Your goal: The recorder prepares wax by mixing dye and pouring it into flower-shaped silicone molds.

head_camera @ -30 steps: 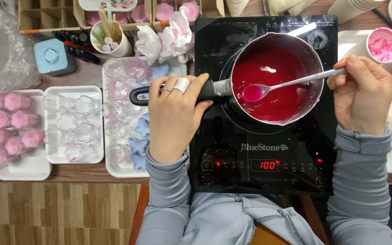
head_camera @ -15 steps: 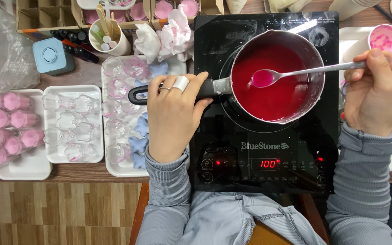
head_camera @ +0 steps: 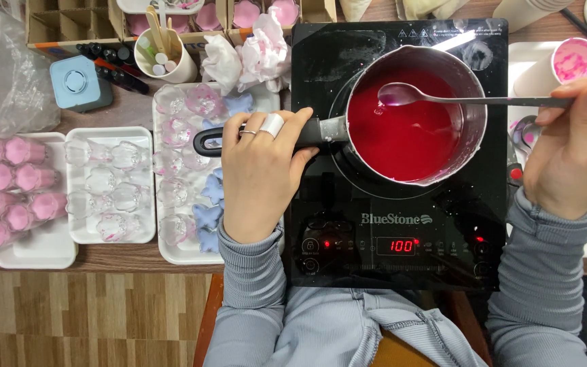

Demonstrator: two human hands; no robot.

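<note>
Since the earlier frames the spoon [head_camera: 470,99] has risen clear of the red liquid [head_camera: 402,139], its bowl now tilted over the far-left part of the saucepan [head_camera: 473,81], and the right hand [head_camera: 568,146] has drawn outward to the right. Nearest the viewer, grey sleeves lead to both hands over the black induction cooktop [head_camera: 388,231], whose red display is lit. Left hand [head_camera: 263,173], ringed, is closed around the black pan handle [head_camera: 205,141], steadying the pan on the burner. Right hand pinches the far end of the spoon's long stem between thumb and fingers; the bowl lies well apart from that hand, across the pan's width. The bowl appears to carry only a thin pink film, though glare makes this uncertain. The step in hand reads as stirring or testing melted liquid; the next move would call for a level spoon and a firm hold on the handle. To the left on the desk [head_camera: 130,112], white trays [head_camera: 107,234] hold clear flower-shaped moulds [head_camera: 113,156] and filled pink moulds [head_camera: 15,180]. Farther off stand a cup of wooden sticks [head_camera: 168,58], crumpled stained tissue [head_camera: 253,54] and a small blue box [head_camera: 79,81].
</note>
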